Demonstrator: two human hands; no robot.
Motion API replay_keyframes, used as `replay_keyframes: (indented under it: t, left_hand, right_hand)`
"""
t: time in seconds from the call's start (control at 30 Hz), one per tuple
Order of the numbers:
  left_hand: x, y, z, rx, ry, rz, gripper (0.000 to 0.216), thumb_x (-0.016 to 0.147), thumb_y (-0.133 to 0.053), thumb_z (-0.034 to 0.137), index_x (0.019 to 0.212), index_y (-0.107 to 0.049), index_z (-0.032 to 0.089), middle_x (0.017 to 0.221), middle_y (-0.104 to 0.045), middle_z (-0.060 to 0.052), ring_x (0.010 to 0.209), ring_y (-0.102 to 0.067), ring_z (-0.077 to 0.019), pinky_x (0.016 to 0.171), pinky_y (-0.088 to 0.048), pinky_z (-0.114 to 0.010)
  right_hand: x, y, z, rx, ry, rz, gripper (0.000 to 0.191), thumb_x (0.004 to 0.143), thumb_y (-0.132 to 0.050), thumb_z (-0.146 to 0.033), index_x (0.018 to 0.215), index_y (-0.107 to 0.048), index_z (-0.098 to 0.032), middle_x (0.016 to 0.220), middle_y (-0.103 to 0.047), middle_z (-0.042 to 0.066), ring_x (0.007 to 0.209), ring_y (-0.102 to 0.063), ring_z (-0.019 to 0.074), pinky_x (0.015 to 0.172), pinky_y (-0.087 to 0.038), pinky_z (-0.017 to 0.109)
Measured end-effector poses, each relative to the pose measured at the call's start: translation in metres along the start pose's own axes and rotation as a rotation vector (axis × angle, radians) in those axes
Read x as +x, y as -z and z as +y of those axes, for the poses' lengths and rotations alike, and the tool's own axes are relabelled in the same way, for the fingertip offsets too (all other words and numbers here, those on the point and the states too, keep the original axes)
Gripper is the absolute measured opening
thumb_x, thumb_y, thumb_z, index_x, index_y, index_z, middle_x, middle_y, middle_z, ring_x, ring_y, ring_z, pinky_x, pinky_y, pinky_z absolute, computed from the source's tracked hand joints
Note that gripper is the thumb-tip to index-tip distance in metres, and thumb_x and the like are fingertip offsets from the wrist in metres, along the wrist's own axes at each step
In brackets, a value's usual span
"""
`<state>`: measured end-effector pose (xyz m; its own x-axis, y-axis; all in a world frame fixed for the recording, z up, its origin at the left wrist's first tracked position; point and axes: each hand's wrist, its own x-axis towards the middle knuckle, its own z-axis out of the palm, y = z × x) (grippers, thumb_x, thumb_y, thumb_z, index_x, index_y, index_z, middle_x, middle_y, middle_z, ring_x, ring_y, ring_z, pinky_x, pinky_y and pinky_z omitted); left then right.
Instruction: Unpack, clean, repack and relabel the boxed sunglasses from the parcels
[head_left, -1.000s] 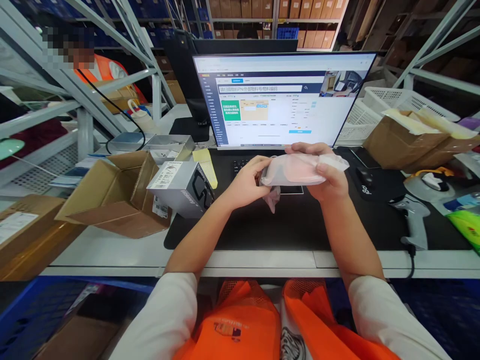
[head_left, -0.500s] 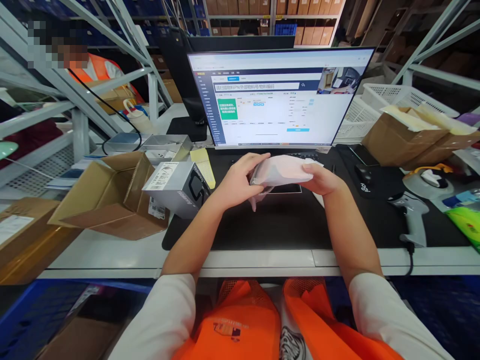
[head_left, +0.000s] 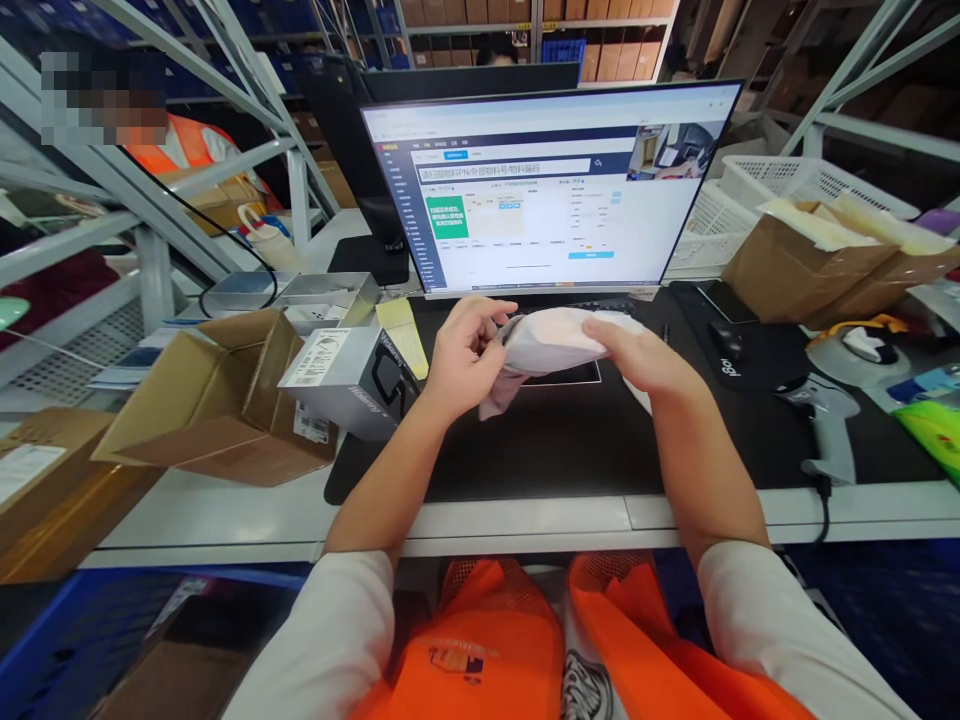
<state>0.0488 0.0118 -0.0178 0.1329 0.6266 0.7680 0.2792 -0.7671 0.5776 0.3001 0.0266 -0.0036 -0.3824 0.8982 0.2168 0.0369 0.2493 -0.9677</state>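
A pale, rounded bundle in a thin whitish wrapper is held above the black desk mat, in front of the monitor. What lies inside the wrapper is hidden. My left hand has its fingers pinched on the wrapper's left end, where a loose flap hangs down. My right hand grips the right end, thumb on top and the other fingers out of sight behind it. A grey printed product box stands on the mat's left edge, near my left forearm.
An open cardboard box sits at the left. The lit monitor stands behind my hands. To the right lie a mouse, a barcode scanner and a tape roll. Another person in an orange vest is at the far left.
My left fingers have curled into a pinch at the wrapper's left end, and its loose flap now hangs out further. My right thumb has slid inward over the top.
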Motion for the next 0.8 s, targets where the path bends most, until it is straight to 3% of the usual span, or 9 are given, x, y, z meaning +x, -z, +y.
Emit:
replay_keyframes:
  t: [0.17, 0.27, 0.37, 0.43, 0.5, 0.67, 0.8]
  left_hand:
    - [-0.008, -0.009, 0.031, 0.107, -0.215, 0.0, 0.042, 0.082, -0.053, 0.0, 0.116, -0.067, 0.02, 0.103, -0.061, -0.006, 0.077, -0.058, -0.0113, 0.066, -0.049, -0.024]
    - [-0.011, -0.013, 0.042, 0.169, -0.332, 0.016, 0.038, 0.084, -0.052, 0.001, 0.113, -0.067, 0.02, 0.099, -0.063, -0.006, 0.087, -0.062, -0.0155, 0.07, -0.052, -0.027]
    - [-0.01, -0.009, 0.043, 0.156, -0.33, 0.054, 0.033, 0.086, -0.054, 0.004, 0.111, -0.067, 0.021, 0.1, -0.064, -0.006, 0.085, -0.062, -0.0149, 0.067, -0.052, -0.027]
    - [-0.009, -0.004, 0.041, 0.172, -0.294, 0.063, 0.031, 0.086, -0.056, 0.007, 0.111, -0.067, 0.021, 0.101, -0.065, -0.006, 0.081, -0.062, -0.0138, 0.067, -0.052, -0.026]
    - [-0.006, 0.001, 0.04, 0.213, -0.25, 0.065, 0.03, 0.086, -0.058, 0.008, 0.112, -0.067, 0.02, 0.103, -0.065, -0.006, 0.076, -0.061, -0.012, 0.067, -0.053, -0.026]
    - [-0.004, 0.005, 0.039, 0.277, -0.127, -0.042, 0.039, 0.087, -0.054, 0.004, 0.122, -0.065, 0.019, 0.106, -0.065, -0.006, 0.072, -0.06, -0.0097, 0.067, -0.053, -0.024]
    - [-0.009, -0.003, 0.043, 0.227, -0.213, -0.051, 0.04, 0.091, -0.05, 0.002, 0.125, -0.063, 0.02, 0.113, -0.063, -0.009, 0.09, -0.064, -0.0145, 0.075, -0.056, -0.027]
  right_hand:
    - [-0.015, -0.026, -0.018, -0.354, 0.02, -0.259, 0.042, 0.102, -0.047, -0.05, 0.102, -0.072, -0.016, 0.102, -0.075, 0.006, 0.096, -0.066, 0.0239, 0.093, -0.051, 0.036]
    - [-0.014, -0.041, -0.02, -0.289, 0.101, -0.311, 0.037, 0.102, -0.047, -0.045, 0.113, -0.069, -0.017, 0.112, -0.072, 0.006, 0.104, -0.064, 0.0222, 0.096, -0.05, 0.034]
    - [-0.011, -0.042, -0.018, -0.206, 0.107, -0.348, 0.035, 0.099, -0.052, -0.045, 0.11, -0.069, -0.017, 0.11, -0.072, 0.006, 0.104, -0.064, 0.0221, 0.094, -0.051, 0.033]
    - [-0.013, -0.038, -0.018, -0.209, 0.081, -0.29, 0.036, 0.099, -0.052, -0.047, 0.098, -0.07, -0.016, 0.096, -0.071, 0.005, 0.091, -0.063, 0.0209, 0.084, -0.051, 0.032]
    - [-0.017, -0.036, -0.02, -0.248, 0.114, -0.125, 0.038, 0.1, -0.05, -0.049, 0.088, -0.067, -0.017, 0.086, -0.067, 0.004, 0.082, -0.059, 0.0191, 0.076, -0.049, 0.031]
    - [-0.023, -0.042, -0.023, -0.365, 0.37, 0.241, 0.04, 0.105, -0.045, -0.047, 0.078, -0.056, -0.02, 0.078, -0.056, 0.003, 0.073, -0.052, 0.0169, 0.069, -0.042, 0.031]
    - [-0.014, -0.055, -0.012, -0.693, 0.539, 0.281, 0.038, 0.106, -0.04, -0.038, 0.073, -0.047, -0.022, 0.074, -0.052, 0.004, 0.07, -0.049, 0.0175, 0.069, -0.039, 0.033]
